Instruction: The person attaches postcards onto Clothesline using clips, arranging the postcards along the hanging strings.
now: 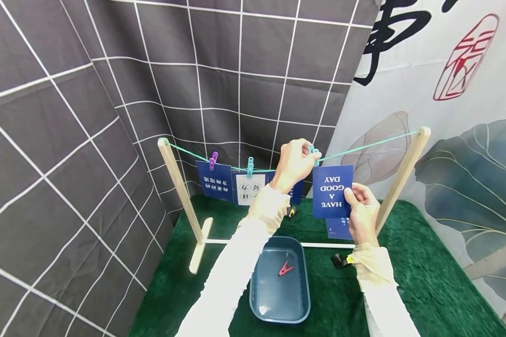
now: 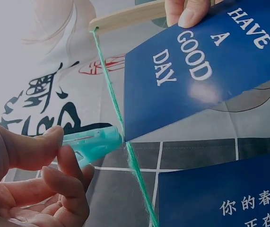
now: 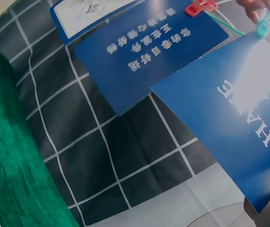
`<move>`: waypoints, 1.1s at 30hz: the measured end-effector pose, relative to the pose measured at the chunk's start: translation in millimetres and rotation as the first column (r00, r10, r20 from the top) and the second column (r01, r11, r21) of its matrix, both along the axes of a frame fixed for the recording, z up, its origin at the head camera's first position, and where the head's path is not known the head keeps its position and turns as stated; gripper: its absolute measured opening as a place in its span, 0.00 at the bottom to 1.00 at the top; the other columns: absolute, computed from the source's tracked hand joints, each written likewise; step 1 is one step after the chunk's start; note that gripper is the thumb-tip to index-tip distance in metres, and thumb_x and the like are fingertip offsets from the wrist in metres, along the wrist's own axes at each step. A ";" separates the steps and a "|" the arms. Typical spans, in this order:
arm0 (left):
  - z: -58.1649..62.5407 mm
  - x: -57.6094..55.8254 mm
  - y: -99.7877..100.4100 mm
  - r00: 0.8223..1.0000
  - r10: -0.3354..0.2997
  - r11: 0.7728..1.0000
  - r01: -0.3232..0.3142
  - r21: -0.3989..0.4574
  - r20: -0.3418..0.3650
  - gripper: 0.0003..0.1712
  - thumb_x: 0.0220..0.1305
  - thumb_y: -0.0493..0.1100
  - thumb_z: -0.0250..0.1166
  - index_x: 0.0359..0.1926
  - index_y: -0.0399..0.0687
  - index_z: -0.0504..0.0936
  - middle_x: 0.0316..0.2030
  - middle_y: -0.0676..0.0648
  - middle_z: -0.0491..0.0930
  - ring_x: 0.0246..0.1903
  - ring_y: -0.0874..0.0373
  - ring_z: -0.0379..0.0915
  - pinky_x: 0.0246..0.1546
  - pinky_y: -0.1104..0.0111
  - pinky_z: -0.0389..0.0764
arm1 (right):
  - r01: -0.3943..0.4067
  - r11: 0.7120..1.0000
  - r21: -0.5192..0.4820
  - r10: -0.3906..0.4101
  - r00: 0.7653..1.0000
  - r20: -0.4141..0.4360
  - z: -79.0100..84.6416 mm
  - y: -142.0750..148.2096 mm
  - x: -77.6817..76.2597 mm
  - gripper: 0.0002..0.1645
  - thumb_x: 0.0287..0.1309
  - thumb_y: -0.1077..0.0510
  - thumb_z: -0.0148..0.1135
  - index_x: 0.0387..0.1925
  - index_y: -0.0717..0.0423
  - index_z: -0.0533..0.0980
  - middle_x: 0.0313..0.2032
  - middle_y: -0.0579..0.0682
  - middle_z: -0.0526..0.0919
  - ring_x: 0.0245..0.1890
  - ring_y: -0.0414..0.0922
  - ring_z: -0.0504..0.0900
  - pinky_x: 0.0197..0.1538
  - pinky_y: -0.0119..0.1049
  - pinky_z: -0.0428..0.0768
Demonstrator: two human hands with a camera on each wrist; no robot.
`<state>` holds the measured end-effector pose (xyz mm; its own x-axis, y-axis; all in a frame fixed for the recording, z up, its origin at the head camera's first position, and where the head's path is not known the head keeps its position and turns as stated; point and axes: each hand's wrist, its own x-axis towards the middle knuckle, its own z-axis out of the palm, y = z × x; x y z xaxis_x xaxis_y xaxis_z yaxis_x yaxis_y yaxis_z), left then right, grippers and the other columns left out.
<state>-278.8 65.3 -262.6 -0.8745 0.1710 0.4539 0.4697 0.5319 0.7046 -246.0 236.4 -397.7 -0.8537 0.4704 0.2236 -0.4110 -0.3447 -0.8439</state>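
My left hand [image 1: 296, 161] pinches a teal clothespin [image 2: 94, 142] by its handles, between thumb and fingers. The clothespin's tip is right at a corner of a blue card reading "HAVE A GOOD DAY" [image 1: 333, 191], beside the green string [image 2: 107, 75]. My right hand [image 1: 363, 213] grips that card by its side edge, thumb on the printed face. Part of another blue card [image 1: 338, 229] shows below it. Left of my hands, a blue card with white characters [image 3: 142, 52] hangs under a red clothespin [image 3: 201, 6]; my left arm partly hides this card in the head view.
Farther left along the string hang a blue card [image 1: 215, 181] with a purple clothespin [image 1: 213, 160] and a white-faced card [image 1: 249, 189] with another teal clothespin [image 1: 250, 166]. Wooden posts [image 1: 181, 187] hold the string. A blue basin [image 1: 278, 304] contains a red clothespin [image 1: 285, 269].
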 end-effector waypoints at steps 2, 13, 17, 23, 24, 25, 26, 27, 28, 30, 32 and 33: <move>1.5 -1.9 0.7 1.000 0.010 1.000 -0.010 -0.006 0.006 0.10 0.55 0.43 0.66 0.36 0.42 0.81 0.26 0.52 0.80 0.28 0.64 0.75 0.29 0.78 0.72 | -0.015 1.000 -0.022 0.015 1.000 0.001 -0.3 -0.3 -0.9 0.08 0.49 0.66 0.65 0.34 0.59 0.77 0.25 0.47 0.81 0.23 0.39 0.79 0.24 0.30 0.78; 10.6 -3.7 8.4 0.999 0.038 0.999 -0.038 -0.033 -0.008 0.09 0.51 0.46 0.68 0.32 0.45 0.82 0.25 0.53 0.81 0.28 0.64 0.75 0.28 0.77 0.71 | -0.030 0.999 -0.039 0.028 0.999 -0.029 -3.7 -2.5 -5.9 0.07 0.50 0.69 0.63 0.33 0.59 0.78 0.23 0.47 0.81 0.23 0.39 0.79 0.24 0.29 0.77; 11.9 -6.2 12.6 0.998 0.061 0.997 -0.062 -0.035 -0.025 0.09 0.50 0.45 0.69 0.31 0.46 0.83 0.26 0.53 0.82 0.28 0.65 0.75 0.29 0.78 0.71 | -0.029 0.999 -0.035 0.028 0.999 -0.021 -2.7 -3.0 -7.1 0.07 0.49 0.68 0.64 0.33 0.59 0.78 0.23 0.47 0.81 0.22 0.39 0.79 0.24 0.30 0.77; 13.1 -10.7 17.8 0.995 0.061 0.998 -0.063 -0.028 -0.073 0.04 0.50 0.45 0.68 0.24 0.51 0.85 0.22 0.56 0.82 0.27 0.66 0.74 0.28 0.77 0.69 | -0.027 0.999 -0.021 0.027 0.999 -0.019 -2.3 -5.4 -9.6 0.07 0.50 0.69 0.64 0.31 0.58 0.78 0.22 0.45 0.81 0.22 0.38 0.79 0.24 0.29 0.77; 13.2 -11.7 18.6 0.994 0.057 0.998 -0.060 -0.032 -0.089 0.04 0.51 0.44 0.68 0.23 0.51 0.86 0.21 0.57 0.82 0.27 0.66 0.74 0.29 0.77 0.68 | -0.028 0.999 -0.018 0.027 0.999 -0.016 -2.4 -5.9 -10.0 0.07 0.50 0.69 0.63 0.31 0.57 0.78 0.22 0.45 0.81 0.22 0.38 0.79 0.24 0.29 0.77; 13.6 -12.3 19.1 0.993 0.052 0.998 -0.056 -0.033 -0.105 0.05 0.51 0.44 0.68 0.22 0.52 0.86 0.20 0.57 0.82 0.27 0.65 0.74 0.29 0.77 0.68 | -0.029 0.999 -0.020 0.029 0.999 -0.016 -2.5 -6.3 -10.2 0.07 0.50 0.69 0.63 0.31 0.57 0.78 0.22 0.45 0.80 0.22 0.38 0.78 0.24 0.29 0.77; 14.0 -12.6 19.5 0.992 0.050 0.998 -0.054 -0.032 -0.115 0.05 0.51 0.44 0.68 0.21 0.52 0.86 0.20 0.57 0.82 0.27 0.65 0.74 0.29 0.77 0.67 | -0.028 0.999 -0.016 0.028 1.000 -0.014 -2.4 -6.7 -10.5 0.07 0.50 0.69 0.63 0.31 0.57 0.78 0.21 0.45 0.80 0.22 0.38 0.78 0.24 0.29 0.77; 14.3 -13.0 19.9 0.992 0.048 0.998 -0.052 -0.030 -0.120 0.05 0.51 0.43 0.68 0.21 0.52 0.86 0.19 0.56 0.82 0.27 0.64 0.74 0.29 0.77 0.67 | -0.030 0.999 -0.017 0.030 0.999 -0.013 -2.3 -7.0 -10.7 0.07 0.49 0.69 0.64 0.31 0.57 0.78 0.21 0.45 0.80 0.22 0.38 0.78 0.24 0.29 0.77; 14.8 -13.1 20.1 0.991 0.047 0.998 -0.052 -0.032 -0.126 0.05 0.51 0.43 0.67 0.21 0.52 0.87 0.19 0.56 0.83 0.27 0.64 0.74 0.29 0.77 0.66 | -0.029 0.999 -0.015 0.029 1.000 -0.012 -2.3 -7.3 -10.9 0.07 0.49 0.69 0.64 0.31 0.58 0.78 0.21 0.45 0.80 0.22 0.38 0.78 0.24 0.29 0.77; 15.9 -12.8 20.5 0.991 0.047 0.998 -0.051 -0.030 -0.128 0.05 0.51 0.42 0.67 0.22 0.51 0.87 0.19 0.56 0.83 0.28 0.63 0.74 0.29 0.78 0.66 | -0.023 1.000 -0.006 0.023 1.000 -0.006 -2.2 -7.5 -11.3 0.06 0.49 0.69 0.64 0.30 0.57 0.78 0.21 0.45 0.80 0.22 0.38 0.78 0.24 0.29 0.77; 16.8 -12.5 21.1 0.992 0.049 0.998 -0.053 -0.026 -0.119 0.05 0.51 0.42 0.67 0.23 0.51 0.87 0.19 0.56 0.82 0.28 0.63 0.74 0.28 0.78 0.67 | -0.018 1.000 -0.004 0.018 1.000 -0.001 -2.2 -7.6 -11.6 0.07 0.49 0.70 0.63 0.30 0.58 0.78 0.21 0.45 0.80 0.22 0.38 0.78 0.24 0.29 0.77; 17.3 -12.7 21.4 0.992 0.051 0.998 -0.055 -0.028 -0.117 0.05 0.51 0.42 0.67 0.23 0.51 0.88 0.19 0.56 0.82 0.28 0.62 0.74 0.29 0.78 0.67 | -0.016 1.000 -0.004 0.016 1.000 0.002 -2.2 -7.6 -11.7 0.07 0.49 0.70 0.63 0.30 0.58 0.78 0.21 0.45 0.80 0.22 0.38 0.78 0.24 0.29 0.77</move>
<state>-291.5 86.7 -245.3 -0.8242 0.1416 0.5484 0.5183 0.5790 0.6294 -257.8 228.8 -399.9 -0.8614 0.4577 0.2202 -0.4041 -0.3549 -0.8430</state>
